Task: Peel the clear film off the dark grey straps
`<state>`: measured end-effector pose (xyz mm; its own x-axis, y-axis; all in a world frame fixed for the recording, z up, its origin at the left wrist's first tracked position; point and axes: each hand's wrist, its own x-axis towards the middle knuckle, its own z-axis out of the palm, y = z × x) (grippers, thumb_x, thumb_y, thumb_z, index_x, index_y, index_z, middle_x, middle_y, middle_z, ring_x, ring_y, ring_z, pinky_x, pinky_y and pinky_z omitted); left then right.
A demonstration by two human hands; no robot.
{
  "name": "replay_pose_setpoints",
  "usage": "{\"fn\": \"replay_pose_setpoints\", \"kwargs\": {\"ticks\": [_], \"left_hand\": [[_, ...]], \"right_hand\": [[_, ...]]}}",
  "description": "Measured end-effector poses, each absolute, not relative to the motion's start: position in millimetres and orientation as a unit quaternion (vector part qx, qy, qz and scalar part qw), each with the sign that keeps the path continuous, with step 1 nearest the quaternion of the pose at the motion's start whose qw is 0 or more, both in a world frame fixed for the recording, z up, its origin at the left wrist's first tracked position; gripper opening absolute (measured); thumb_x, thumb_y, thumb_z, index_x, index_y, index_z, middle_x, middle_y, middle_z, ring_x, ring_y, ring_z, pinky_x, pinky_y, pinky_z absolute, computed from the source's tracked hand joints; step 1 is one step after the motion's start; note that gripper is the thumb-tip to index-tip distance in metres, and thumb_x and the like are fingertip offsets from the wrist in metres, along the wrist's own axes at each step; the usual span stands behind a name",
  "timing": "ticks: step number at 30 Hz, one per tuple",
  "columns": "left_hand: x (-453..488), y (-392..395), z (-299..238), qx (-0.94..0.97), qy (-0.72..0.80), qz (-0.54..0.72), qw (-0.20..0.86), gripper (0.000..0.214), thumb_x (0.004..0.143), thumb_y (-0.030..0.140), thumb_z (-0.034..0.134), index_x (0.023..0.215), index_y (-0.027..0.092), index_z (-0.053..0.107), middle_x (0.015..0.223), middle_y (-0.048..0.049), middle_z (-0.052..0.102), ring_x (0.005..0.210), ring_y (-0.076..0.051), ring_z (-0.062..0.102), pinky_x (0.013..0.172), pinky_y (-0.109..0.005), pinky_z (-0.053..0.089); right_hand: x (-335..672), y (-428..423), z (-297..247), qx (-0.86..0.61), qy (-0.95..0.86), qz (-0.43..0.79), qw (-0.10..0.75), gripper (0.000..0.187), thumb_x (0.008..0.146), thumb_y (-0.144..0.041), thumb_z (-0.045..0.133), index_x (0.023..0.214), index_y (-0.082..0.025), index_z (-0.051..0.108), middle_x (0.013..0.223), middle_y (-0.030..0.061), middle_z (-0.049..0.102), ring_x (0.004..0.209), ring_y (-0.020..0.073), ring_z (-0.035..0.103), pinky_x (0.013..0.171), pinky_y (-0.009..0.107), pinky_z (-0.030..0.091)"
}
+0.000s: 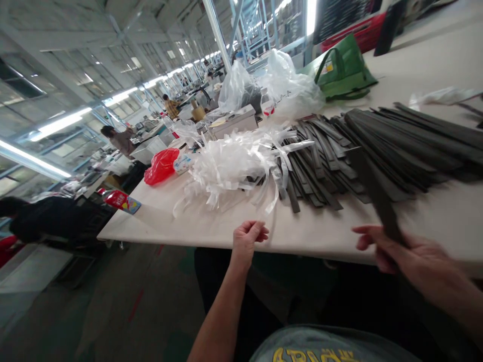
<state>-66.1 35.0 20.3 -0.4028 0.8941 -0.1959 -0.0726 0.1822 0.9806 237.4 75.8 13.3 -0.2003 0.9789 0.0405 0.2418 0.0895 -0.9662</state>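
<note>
My right hand grips a long dark grey fabric strip between thumb and fingers. The strip's far end points up and away over the table, and its near end hangs down past the hand. At the table's front edge my left hand is closed in a pinch; what it holds, if anything, cannot be made out. Beyond the right hand lies a wide pile of similar dark strips. A heap of thin white strips lies ahead of the left hand, partly over the dark ones.
The pale table ends close before my lap. On its left are a red-labelled bottle and a red plastic bag. Clear plastic bags and a green bag stand behind. Other people are at work farther left.
</note>
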Motion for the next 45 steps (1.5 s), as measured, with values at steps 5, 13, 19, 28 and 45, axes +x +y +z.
{"fn": "replay_pose_setpoints", "kwargs": {"ticks": [5, 13, 19, 28, 45], "left_hand": [[-19, 19, 28, 0.276, 0.557, 0.561, 0.547, 0.029, 0.073, 0.043, 0.072, 0.076, 0.014, 0.069, 0.071, -0.0051, 0.071, 0.057, -0.011, 0.062, 0.058, -0.021, 0.044], [2, -8, 25, 0.335, 0.546, 0.518, 0.567, 0.028, 0.076, 0.041, 0.07, 0.078, 0.013, 0.075, 0.074, -0.0077, 0.073, 0.065, -0.015, 0.062, 0.069, -0.028, 0.047], [-44, -9, 22, 0.491, 0.606, 0.537, 0.321, 0.019, 0.076, 0.037, 0.071, 0.088, 0.024, 0.077, 0.101, -0.0101, 0.073, 0.106, -0.028, 0.061, 0.103, -0.042, 0.037], [-168, 5, 5, 0.548, 0.829, 0.105, -0.045, 0.056, 0.087, 0.057, 0.046, 0.131, 0.022, 0.056, 0.146, -0.0136, 0.044, 0.138, -0.036, 0.03, 0.11, -0.057, 0.023], [-44, 4, 23, 0.548, 0.653, 0.421, 0.311, 0.04, 0.084, 0.049, 0.059, 0.058, 0.018, 0.063, 0.057, 0.0007, 0.059, 0.06, -0.014, 0.053, 0.066, -0.027, 0.041]], "right_hand": [[155, 64, 23, -0.448, -0.526, 0.654, 0.307, 0.057, 0.076, -0.066, 0.058, 0.096, -0.014, 0.068, 0.089, 0.0089, 0.07, 0.037, 0.0051, 0.041, 0.033, 0.022, 0.035], [125, 81, 21, -0.446, -0.481, 0.675, 0.338, 0.042, 0.064, -0.052, 0.074, 0.081, -0.015, 0.064, 0.074, 0.0047, 0.067, 0.038, 0.0043, 0.038, 0.033, 0.02, 0.029], [137, 92, 9, -0.447, -0.442, 0.678, 0.379, 0.031, 0.066, -0.045, 0.078, 0.073, -0.019, 0.064, 0.055, 0.0033, 0.058, 0.038, 0.0073, 0.038, 0.033, 0.022, 0.026], [150, 103, -6, -0.491, -0.409, 0.636, 0.433, 0.022, 0.065, -0.044, 0.079, 0.069, -0.026, 0.066, 0.065, 0.0075, 0.064, 0.042, 0.0129, 0.041, 0.033, 0.027, 0.031], [150, 90, 23, -0.415, -0.438, 0.693, 0.394, 0.045, 0.063, -0.057, 0.077, 0.073, -0.015, 0.062, 0.071, 0.0031, 0.066, 0.035, 0.0003, 0.029, 0.033, 0.02, 0.034]]}}
